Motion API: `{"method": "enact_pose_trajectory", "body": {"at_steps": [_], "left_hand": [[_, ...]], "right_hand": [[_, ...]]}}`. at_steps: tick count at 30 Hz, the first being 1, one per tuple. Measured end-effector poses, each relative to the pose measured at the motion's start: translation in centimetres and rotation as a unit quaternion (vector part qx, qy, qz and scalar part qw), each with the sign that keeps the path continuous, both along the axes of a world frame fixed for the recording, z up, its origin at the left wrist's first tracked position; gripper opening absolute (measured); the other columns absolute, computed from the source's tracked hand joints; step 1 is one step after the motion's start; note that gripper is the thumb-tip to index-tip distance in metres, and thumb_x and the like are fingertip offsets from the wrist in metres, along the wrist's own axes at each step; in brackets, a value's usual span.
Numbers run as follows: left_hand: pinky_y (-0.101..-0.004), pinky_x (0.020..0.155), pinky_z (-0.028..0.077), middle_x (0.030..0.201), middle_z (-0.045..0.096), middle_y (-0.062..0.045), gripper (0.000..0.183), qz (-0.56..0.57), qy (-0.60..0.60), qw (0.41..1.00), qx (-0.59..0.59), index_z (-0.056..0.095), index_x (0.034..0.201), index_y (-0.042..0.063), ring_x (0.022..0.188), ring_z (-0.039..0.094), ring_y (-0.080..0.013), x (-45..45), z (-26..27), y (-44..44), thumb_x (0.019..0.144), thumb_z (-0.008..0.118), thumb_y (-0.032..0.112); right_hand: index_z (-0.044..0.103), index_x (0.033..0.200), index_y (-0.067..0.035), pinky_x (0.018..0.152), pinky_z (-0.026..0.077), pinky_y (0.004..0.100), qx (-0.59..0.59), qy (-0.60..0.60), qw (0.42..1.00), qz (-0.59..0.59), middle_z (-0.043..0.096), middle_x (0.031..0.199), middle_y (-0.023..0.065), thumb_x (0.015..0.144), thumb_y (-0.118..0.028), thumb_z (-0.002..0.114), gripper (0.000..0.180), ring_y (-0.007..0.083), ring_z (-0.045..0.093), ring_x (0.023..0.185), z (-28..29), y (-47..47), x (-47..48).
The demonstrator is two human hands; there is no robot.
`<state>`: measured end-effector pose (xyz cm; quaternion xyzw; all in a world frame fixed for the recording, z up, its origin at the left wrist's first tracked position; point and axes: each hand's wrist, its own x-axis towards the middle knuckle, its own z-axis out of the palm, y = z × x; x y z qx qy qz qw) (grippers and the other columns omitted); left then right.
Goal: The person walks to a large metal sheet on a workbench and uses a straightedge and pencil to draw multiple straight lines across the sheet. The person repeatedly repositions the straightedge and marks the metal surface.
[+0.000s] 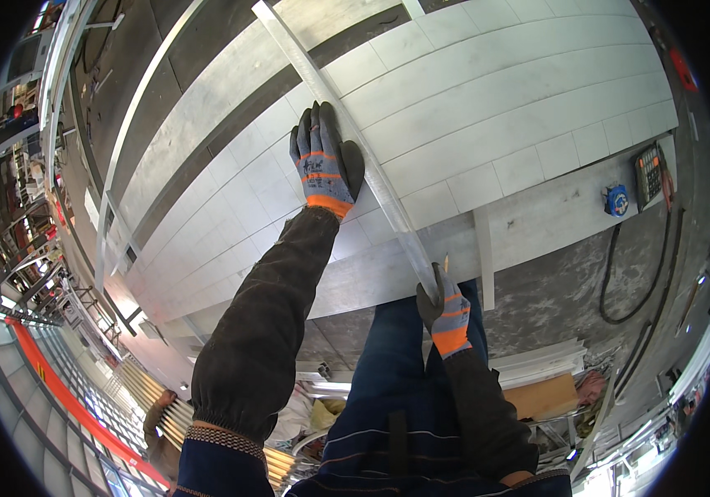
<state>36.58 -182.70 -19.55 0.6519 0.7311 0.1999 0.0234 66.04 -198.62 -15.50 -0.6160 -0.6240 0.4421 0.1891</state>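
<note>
A long, straight light metal bar lies diagonally across pale rectangular panels on the metal worktable. My left hand, in a grey glove with orange bands and dark palm, lies against the bar's left side, its fingers extended over the panels. At the table's near edge, my right hand, gloved alike, is closed around the near end of the bar. A pencil-like pointed thing sticks up beside its fingers; how it is held is hidden.
At the right end of the table sit a blue tape measure, a calculator and red-handled pliers. A black cable loops below them. A metal strip juts over the near edge. Another person holds long bars at lower left.
</note>
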Motion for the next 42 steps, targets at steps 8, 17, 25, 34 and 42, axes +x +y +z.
{"method": "enact_pose_trajectory", "body": {"at_steps": [8, 17, 25, 34, 42], "left_hand": [[-0.0598, 0.126, 0.024, 0.165, 0.041, -0.027, 0.075, 0.005, -0.016, 1.0, -0.023, 0.037, 0.162, -0.006, 0.151, 0.037, -0.0483, -0.1, 0.2, -0.2, 0.099, 0.058, 0.029], [-0.0579, 0.125, 0.025, 0.161, 0.046, -0.026, 0.073, -0.001, -0.009, 1.0, -0.003, 0.034, 0.165, -0.004, 0.151, 0.039, -0.0467, -0.1, 0.3, -0.2, 0.104, 0.054, 0.031], [-0.0602, 0.125, 0.025, 0.164, 0.042, -0.028, 0.077, 0.002, -0.015, 1.0, -0.014, 0.036, 0.163, -0.005, 0.15, 0.038, -0.0484, -0.2, 0.4, -0.2, 0.098, 0.06, 0.026], [-0.0603, 0.126, 0.025, 0.163, 0.044, -0.027, 0.076, 0.002, -0.021, 1.0, -0.011, 0.036, 0.163, -0.004, 0.15, 0.039, -0.0478, -0.1, 0.7, -0.1, 0.098, 0.059, 0.027], [-0.0591, 0.125, 0.027, 0.162, 0.045, -0.027, 0.074, -0.005, -0.013, 1.0, 0.002, 0.037, 0.162, -0.005, 0.148, 0.04, -0.0483, -0.1, 1.3, 0.0, 0.098, 0.059, 0.023]], "right_hand": [[0.067, 0.135, 0.002, 0.086, 0.062, 0.0448, -0.007, 0.001, 1.0, 0.007, 0.076, 0.113, 0.0269, 0.093, -0.013, 0.081, 0.047, 0.0438, 0.076, 0.101, 0.0, -0.1, 0.1], [0.066, 0.137, 0.002, 0.084, 0.063, 0.0446, -0.002, 0.005, 1.0, 0.008, 0.076, 0.113, 0.0259, 0.092, -0.01, 0.081, 0.049, 0.0429, 0.077, 0.099, 0.1, -0.2, 0.0], [0.067, 0.136, 0.001, 0.083, 0.062, 0.0444, 0.023, 0.019, 1.0, 0.001, 0.077, 0.109, 0.0251, 0.092, -0.01, 0.081, 0.048, 0.0427, 0.077, 0.097, 0.2, -0.2, -0.2], [0.068, 0.134, 0.0, 0.078, 0.062, 0.0458, 0.012, 0.004, 1.0, 0.002, 0.077, 0.106, 0.0244, 0.094, -0.013, 0.079, 0.043, 0.0429, 0.076, 0.094, 0.0, -0.3, -0.2], [0.068, 0.134, 0.0, 0.08, 0.062, 0.0464, -0.02, -0.031, 0.999, 0.019, 0.077, 0.108, 0.0245, 0.095, -0.014, 0.078, 0.042, 0.0433, 0.076, 0.096, 0.8, 0.2, -0.4]]}}
